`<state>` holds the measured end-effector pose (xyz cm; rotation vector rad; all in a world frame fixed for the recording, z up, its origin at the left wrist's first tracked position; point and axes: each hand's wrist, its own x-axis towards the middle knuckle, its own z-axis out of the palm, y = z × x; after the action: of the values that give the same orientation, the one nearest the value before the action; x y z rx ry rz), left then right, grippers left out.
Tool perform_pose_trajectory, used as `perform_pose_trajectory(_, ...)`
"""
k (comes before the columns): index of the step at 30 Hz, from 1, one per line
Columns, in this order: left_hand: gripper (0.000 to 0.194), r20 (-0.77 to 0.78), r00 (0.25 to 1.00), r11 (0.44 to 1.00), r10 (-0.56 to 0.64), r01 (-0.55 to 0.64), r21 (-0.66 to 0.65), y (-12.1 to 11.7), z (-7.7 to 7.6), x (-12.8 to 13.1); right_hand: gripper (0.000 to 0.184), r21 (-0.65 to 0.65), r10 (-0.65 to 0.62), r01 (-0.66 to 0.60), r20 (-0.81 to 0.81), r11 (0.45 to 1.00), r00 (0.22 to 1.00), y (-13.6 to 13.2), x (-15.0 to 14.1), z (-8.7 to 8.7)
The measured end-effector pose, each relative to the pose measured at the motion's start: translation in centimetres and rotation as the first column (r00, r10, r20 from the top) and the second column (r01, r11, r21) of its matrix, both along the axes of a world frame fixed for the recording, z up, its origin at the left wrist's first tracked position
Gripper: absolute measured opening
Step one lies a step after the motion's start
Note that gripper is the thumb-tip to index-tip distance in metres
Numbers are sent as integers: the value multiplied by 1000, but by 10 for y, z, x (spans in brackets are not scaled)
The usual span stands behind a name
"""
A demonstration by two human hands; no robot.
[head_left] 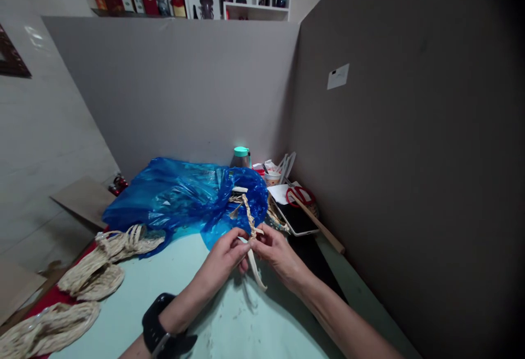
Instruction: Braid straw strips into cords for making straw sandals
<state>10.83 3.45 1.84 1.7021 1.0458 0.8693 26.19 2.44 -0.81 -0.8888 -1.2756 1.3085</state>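
Note:
Between my two hands is a pale straw braid [249, 211], whose plaited length runs away from me to the mouth of a blue plastic bag [172, 189]. My left hand [229, 249] pinches the braid's near end from the left, a dark watch on that wrist. From the right, my right hand [274, 249] pinches the same spot with thumb and finger. A loose flat strand [256, 271] hangs down toward me below the fingers. More straw pieces [235, 199] show inside the bag's opening.
Woven straw slippers [90, 271] lie along the table's left side. At right are a phone [295, 218], red-handled scissors [301, 196] and a wooden stick [324, 228]. A teal-lidded flask [241, 157] and a paper cup [272, 177] stand at the back, near grey partitions [394, 129].

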Motion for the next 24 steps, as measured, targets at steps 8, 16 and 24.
perform_pose_trajectory(8, 13, 108, 993, 996, 54, -46, -73, 10, -12, 0, 24, 0, -15, 15, 18, 1000, 1000, -1, -4, 2)
perform_pose_trajectory(16, 18, 78, 986, 989, 147, -149, 18, 12, -11, -3, 8, -1, -105, 107, 189, 994, 976, 1, -5, 1)
perform_pose_trajectory(24, 18, -6, 975, 968, 222, -220, 122, 8, -8, -1, 20, -78, -181, 197, 181, 977, 967, 0, -12, 4)
